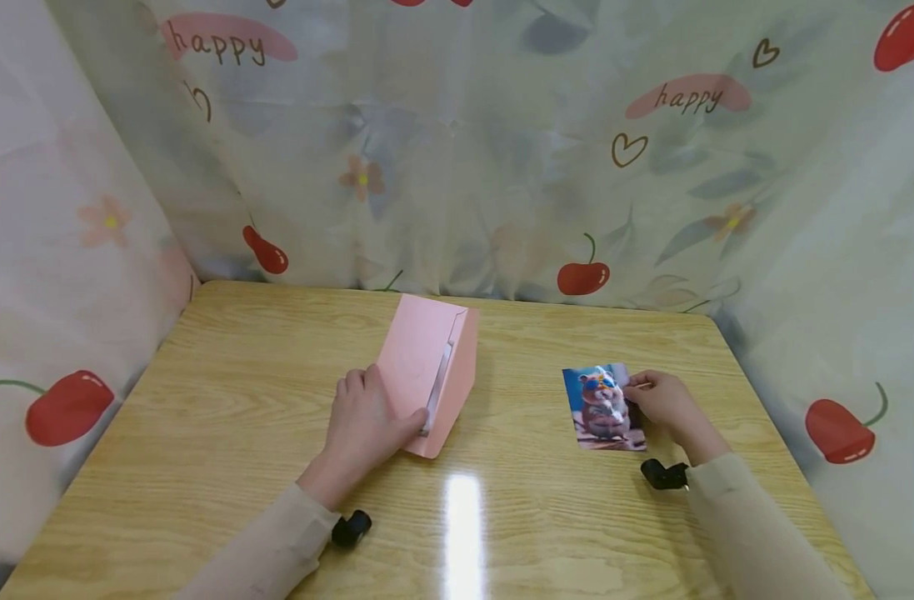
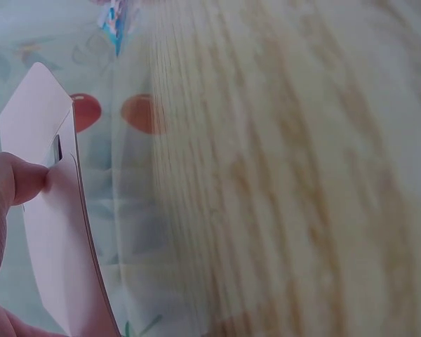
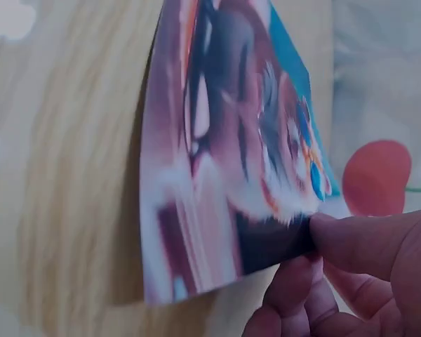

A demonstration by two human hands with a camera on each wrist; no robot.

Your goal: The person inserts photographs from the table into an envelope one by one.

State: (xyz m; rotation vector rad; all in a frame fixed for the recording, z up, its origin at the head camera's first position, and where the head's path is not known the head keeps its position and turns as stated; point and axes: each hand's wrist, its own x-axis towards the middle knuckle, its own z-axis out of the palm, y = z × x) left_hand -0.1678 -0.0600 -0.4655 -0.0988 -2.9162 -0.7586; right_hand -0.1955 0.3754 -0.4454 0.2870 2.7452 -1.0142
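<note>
A pink envelope (image 1: 423,350) stands tilted over the left-centre of the table, its flap (image 1: 457,383) lifted away along the right side. My left hand (image 1: 367,417) grips it, thumb at the opening and fingers round the left edge. In the left wrist view, the thumb (image 2: 29,184) presses beside a dark slit in the envelope (image 2: 56,232). On the right, my right hand (image 1: 662,404) pinches the right edge of a glossy photo (image 1: 602,408) of a hamster in sunglasses. The right wrist view shows thumb and fingers on either side of the photo's (image 3: 231,140) edge.
The wooden table (image 1: 531,517) has a bright light streak near its front. A patterned curtain (image 1: 457,150) with cherries and hearts encloses the back and both sides. A small black device sits at each wrist, the left one (image 1: 352,529) and the right one (image 1: 662,473).
</note>
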